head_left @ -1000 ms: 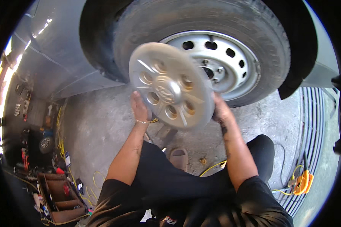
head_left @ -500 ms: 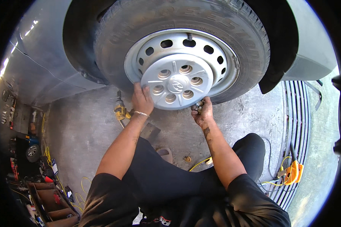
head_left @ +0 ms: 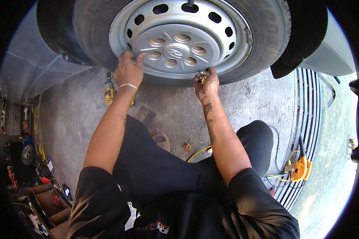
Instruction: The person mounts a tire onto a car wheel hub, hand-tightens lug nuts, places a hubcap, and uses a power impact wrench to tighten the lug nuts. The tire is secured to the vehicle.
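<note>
A round silver centre cap (head_left: 176,52) with several holes sits against the middle of the silver steel wheel (head_left: 187,18). My left hand (head_left: 128,71) is at the cap's lower left edge, its fingers apart and touching the edge region. Below the cap's right side, my right hand (head_left: 208,84) is closed around several lug nuts (head_left: 203,76), which show between thumb and fingers. The black tyre (head_left: 263,40) surrounds the wheel. On the floor beside my left wrist lies a yellow and black power wrench (head_left: 109,91), partly hidden by my forearm.
A slatted metal floor grate (head_left: 307,107) runs along the right, with an orange tool (head_left: 302,169) and cables on it. A brown compartment tray (head_left: 48,203) and assorted tools lie at the lower left. A dark block (head_left: 145,115) rests near my left knee.
The cap now sits back within the wheel, where before it stood out in front of it. My view has shifted, and the wheel appears higher. The lug nuts stay in my right hand.
</note>
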{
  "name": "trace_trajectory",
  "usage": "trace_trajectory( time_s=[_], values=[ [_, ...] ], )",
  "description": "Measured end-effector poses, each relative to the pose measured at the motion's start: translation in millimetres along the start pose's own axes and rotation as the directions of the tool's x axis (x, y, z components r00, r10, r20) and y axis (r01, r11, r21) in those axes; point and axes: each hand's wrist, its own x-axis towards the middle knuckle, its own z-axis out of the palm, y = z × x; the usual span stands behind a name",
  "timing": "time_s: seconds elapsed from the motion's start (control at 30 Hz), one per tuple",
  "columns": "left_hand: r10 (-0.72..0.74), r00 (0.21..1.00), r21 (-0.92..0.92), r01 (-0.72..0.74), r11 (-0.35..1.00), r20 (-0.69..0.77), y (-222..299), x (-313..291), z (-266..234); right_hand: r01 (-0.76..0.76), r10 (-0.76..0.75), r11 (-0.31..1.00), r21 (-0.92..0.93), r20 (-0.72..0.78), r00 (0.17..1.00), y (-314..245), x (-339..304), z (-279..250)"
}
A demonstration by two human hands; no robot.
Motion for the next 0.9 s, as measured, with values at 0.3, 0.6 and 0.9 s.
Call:
trace_trajectory(
  time_s=[0.3,0.6,0.9],
  values=[
    [-0.004,0.998,-0.034,0.006,0.999,0.065,3.0,-2.5,8.4,0.208,-0.203,0.978,0.030,-0.108,0.973,-4.0,-0.7,2.8],
    [-0.188,0.966,-0.105,0.208,0.972,0.175,12.3,-0.2,0.3,0.455,-0.305,0.508,-0.731,0.342,0.889,16.1,-53.0,2.8],
    [-0.284,0.782,-0.255,0.485,0.837,0.555,3.3,7.8,26.3,0.462,0.140,0.099,-0.881,0.472,0.871,-61.2,-88.1,101.1]
  ],
)
